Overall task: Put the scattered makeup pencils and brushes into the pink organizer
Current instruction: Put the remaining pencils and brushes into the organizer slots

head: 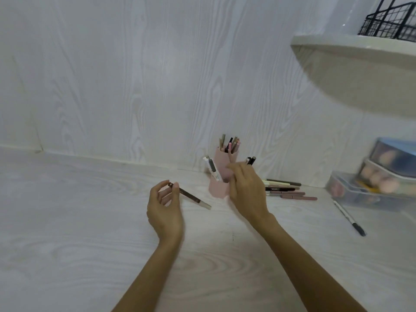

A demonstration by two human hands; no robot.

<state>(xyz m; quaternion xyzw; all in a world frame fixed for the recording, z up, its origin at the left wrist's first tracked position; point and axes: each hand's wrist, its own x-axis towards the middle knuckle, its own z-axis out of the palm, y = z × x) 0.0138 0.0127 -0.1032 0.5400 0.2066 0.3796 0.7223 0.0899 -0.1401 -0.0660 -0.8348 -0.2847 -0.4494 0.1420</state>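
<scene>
Pink organizer (219, 174) w/ pencils (228, 144) upright; left hand (165, 208) pinches brown pencil (191, 196)

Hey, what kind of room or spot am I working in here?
Probably a home vanity or dressing table. A pink organizer holds makeup pencils, more pencils lie on the white tabletop, and clear boxes of makeup sponges stand at the right.

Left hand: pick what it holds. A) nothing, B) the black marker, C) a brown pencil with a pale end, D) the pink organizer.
C: the left hand pinches the brown pencil by one end between thumb and fingertips, while the black marker lies on the table at the right and the pink organizer stands apart from that hand.
</scene>
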